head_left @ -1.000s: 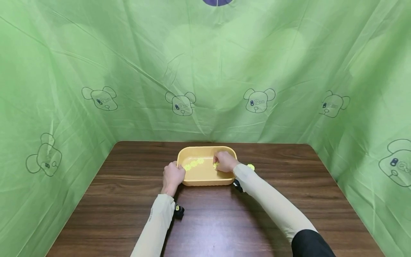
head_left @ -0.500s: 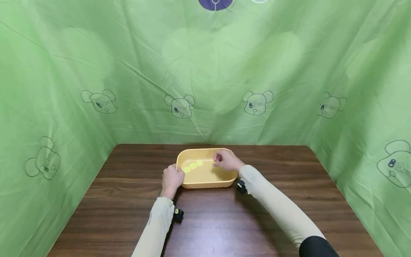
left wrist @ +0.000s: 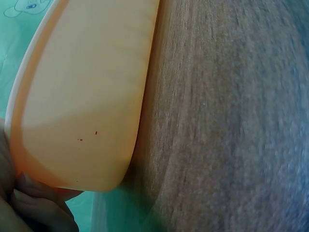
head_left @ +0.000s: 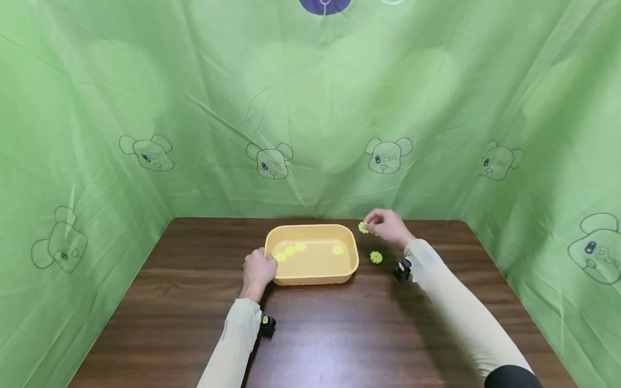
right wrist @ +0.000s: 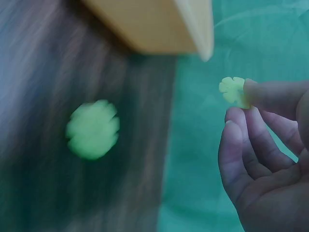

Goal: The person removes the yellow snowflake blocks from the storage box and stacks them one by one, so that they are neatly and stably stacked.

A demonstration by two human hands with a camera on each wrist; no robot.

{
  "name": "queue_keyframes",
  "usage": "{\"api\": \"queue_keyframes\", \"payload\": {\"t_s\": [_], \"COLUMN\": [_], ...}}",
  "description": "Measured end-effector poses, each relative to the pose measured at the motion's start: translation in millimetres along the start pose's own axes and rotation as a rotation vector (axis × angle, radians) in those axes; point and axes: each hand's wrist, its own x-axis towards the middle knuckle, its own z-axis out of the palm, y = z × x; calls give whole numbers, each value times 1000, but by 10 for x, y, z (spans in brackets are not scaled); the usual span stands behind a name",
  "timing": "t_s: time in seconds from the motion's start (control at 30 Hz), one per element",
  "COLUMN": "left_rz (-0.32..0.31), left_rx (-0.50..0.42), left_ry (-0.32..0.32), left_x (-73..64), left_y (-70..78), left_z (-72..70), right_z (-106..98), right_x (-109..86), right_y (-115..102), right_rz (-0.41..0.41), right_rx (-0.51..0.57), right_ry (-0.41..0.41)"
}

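My left hand grips the left end wall of a yellow rectangular plastic basin, its fingers at the wall's corner in the left wrist view. Several yellow-green flower-shaped discs lie inside: a short row towards the left and a single disc towards the right. Beyond the basin's right end, my right hand pinches another flower-shaped disc between thumb and fingertips, held above the far part of the table. Below that hand, one more disc lies flat on the wood, just right of the basin.
The dark wooden table reaches back to a green curtain printed with bear outlines, which also encloses both sides. A black wrist camera sits at the right sleeve, another camera at the left.
My right hand has left the basin and moved right with a flower-shaped disc in its fingertips. A disc inside and one on the table now show uncovered. My left hand keeps its hold.
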Motion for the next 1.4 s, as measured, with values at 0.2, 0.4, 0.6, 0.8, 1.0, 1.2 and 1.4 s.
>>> {"api": "queue_keyframes", "payload": {"t_s": [0.2, 0.4, 0.6, 0.8, 1.0, 1.2, 1.4], "left_rz": [8, -6, -15, -7, 3, 25, 23], "left_rx": [6, -14, -13, -16, -8, 4, 11], "left_ry": [2, 2, 3, 6, 7, 29, 27], "left_x": [-32, -17, -28, -39, -39, -22, -27], "left_y": [-27, -19, -25, -14, -7, -7, -18], "left_z": [6, 16, 14, 15, 8, 20, 26], "right_z": [-12, -47, -46, -25, -3, 25, 82], "right_x": [-154, -183, -189, -191, -200, -206, -225], "right_y": [384, 531, 523, 524, 544, 567, 600], "right_rz": [119, 152, 136, 122, 136, 140, 137], "right_rx": [38, 95, 113, 38, -14, -46, -81], "right_ry": [-70, -139, -222, -252, -250, -227, -195]}}
